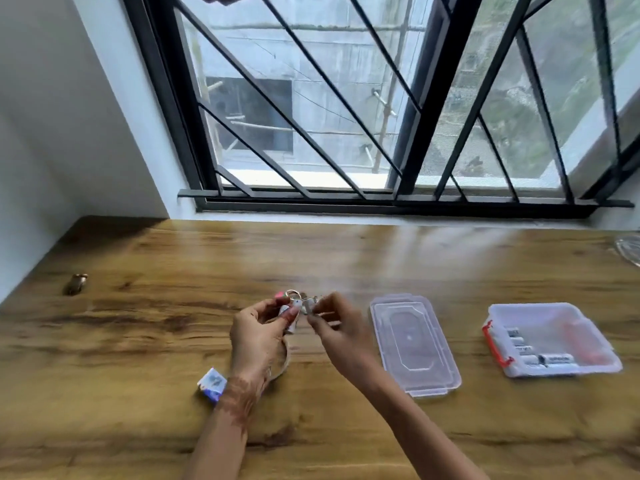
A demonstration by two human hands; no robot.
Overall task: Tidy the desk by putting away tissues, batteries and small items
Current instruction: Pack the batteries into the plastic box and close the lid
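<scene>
Both hands meet over the middle of the wooden desk (pixel 138 341). My left hand (pixel 256 337) grips a bunch of small items with a metal key ring (pixel 294 293) and a pink piece on top. My right hand (pixel 334 327) pinches a small silvery piece of the same bunch between thumb and fingers. A strap hangs below my left palm. At the right stands a clear plastic box (pixel 554 317) with red clips, holding several white batteries (pixel 550 360). Its clear lid (pixel 414 344) lies flat between the box and my right hand.
A small white and blue packet (pixel 211 382) lies by my left wrist. A small brown metal object (pixel 77 283) rests at the desk's far left. Some clear plastic (pixel 630 247) shows at the right edge. A barred window and its sill run along the desk's far side.
</scene>
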